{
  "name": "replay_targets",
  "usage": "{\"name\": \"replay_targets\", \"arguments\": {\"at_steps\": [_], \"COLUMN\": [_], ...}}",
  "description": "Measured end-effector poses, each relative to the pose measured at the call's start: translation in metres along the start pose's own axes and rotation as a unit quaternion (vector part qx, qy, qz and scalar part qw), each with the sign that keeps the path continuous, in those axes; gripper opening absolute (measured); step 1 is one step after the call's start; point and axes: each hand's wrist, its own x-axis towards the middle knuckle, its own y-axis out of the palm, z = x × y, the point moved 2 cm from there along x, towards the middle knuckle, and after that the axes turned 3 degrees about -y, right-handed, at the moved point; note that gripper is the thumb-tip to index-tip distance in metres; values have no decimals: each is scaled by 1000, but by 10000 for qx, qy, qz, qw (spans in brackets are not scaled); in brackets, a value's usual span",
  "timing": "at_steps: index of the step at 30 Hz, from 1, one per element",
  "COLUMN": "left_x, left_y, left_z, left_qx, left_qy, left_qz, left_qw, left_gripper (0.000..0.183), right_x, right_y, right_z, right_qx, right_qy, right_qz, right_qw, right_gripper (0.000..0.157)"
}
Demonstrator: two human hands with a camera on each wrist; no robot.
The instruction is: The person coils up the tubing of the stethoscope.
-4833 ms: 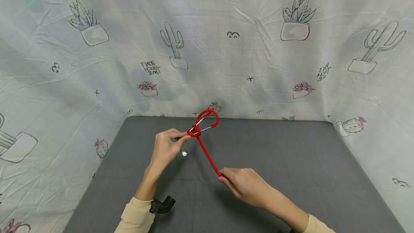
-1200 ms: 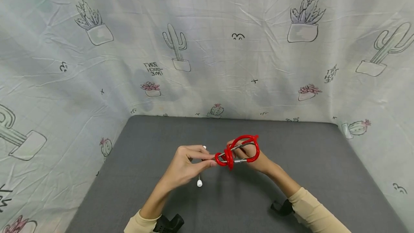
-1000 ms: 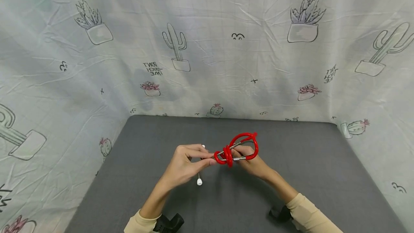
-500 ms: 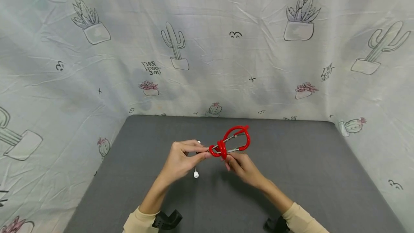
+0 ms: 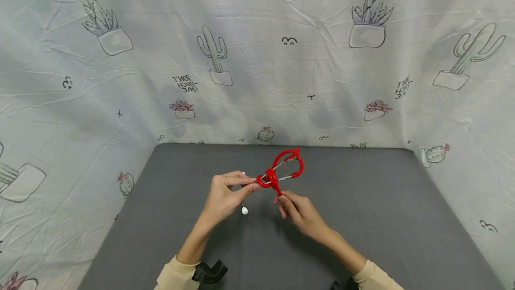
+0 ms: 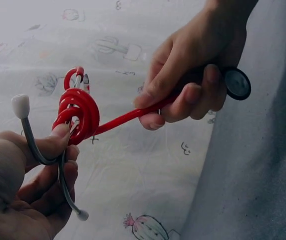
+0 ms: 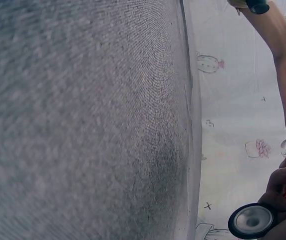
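Observation:
A stethoscope with red tubing (image 5: pixel 271 176) is held above the table, its tubing wound round the metal ear tubes. My left hand (image 5: pixel 227 194) pinches the ear tubes beside the wraps. White eartips (image 6: pixel 21 106) stick out on either side of the thumb. My right hand (image 5: pixel 303 214) grips the free length of tubing just below the wraps. In the left wrist view that tubing runs taut into the fingers, and the round chestpiece (image 6: pixel 237 83) pokes out behind the hand. The head view hides the chestpiece; the right wrist view shows its disc (image 7: pixel 253 220).
A grey cloth-covered table (image 5: pixel 362 200) lies under both hands. Behind and at the sides hangs a pale curtain (image 5: pixel 257 57) printed with cacti. A black wrist camera mount (image 5: pixel 210 272) sits at the left sleeve.
The long straight tail of tubing has been wound round the ear tubes, leaving a short length. The right hand came from behind the loop to below the wraps. Both hands shifted slightly left.

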Motion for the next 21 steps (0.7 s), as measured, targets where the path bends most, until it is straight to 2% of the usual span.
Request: {"name": "replay_targets", "arguments": {"at_steps": [10, 14, 21], "left_x": [0, 0, 1], "left_y": [3, 3, 1], "left_z": [3, 5, 8], "left_qx": [390, 533, 515], "left_qy": [-141, -129, 25], "left_qz": [-391, -524, -579], "left_qw": [9984, 9971, 9970], "left_gripper": [16, 16, 16], "right_x": [0, 0, 0], "right_y": [5, 7, 11], "right_z": [12, 18, 29], "right_qx": [180, 188, 50], "right_qy": [301, 423, 485], "right_qz": [-64, -124, -241], "right_qw": [9994, 9989, 9985], "right_gripper": [26, 26, 26]}}
